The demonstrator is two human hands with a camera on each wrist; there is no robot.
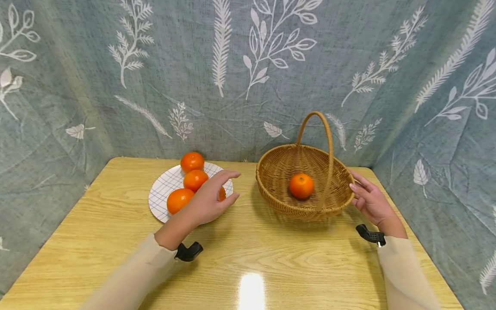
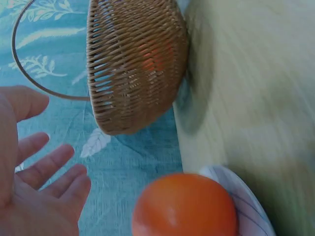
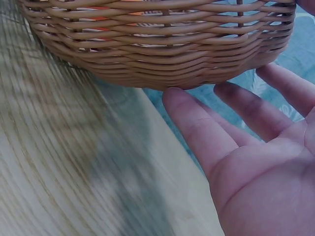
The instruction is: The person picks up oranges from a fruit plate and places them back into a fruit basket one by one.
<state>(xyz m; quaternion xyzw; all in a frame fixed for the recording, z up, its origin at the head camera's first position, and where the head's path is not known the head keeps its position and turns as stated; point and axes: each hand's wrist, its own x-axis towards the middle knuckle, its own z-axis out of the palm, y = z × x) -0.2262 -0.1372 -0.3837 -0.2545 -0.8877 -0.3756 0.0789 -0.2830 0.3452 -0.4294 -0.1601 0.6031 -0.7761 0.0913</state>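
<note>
My left hand (image 1: 211,200) hovers over the right side of a white checked plate (image 1: 159,200), thumb and fingers spread apart with nothing between them. Several oranges (image 1: 192,162) lie on the plate, one of them mostly hidden behind the hand. The left wrist view shows a large orange (image 2: 186,209) below the palm, apart from it. A wicker basket (image 1: 271,200) with a tall hoop handle stands to the right, holding one orange (image 1: 301,186). My right hand (image 1: 373,202) holds the basket's right side, thumb at the rim and fingertips (image 3: 179,101) against the outer weave.
A wooden table (image 1: 248,254) carries the plate and basket. Blue-green leaf-patterned cloth (image 1: 240,112) hangs close behind the table and along both sides. Black wrist mounts (image 1: 188,251) stick out from both sleeves. The basket's handle (image 1: 330,146) arches well above its rim.
</note>
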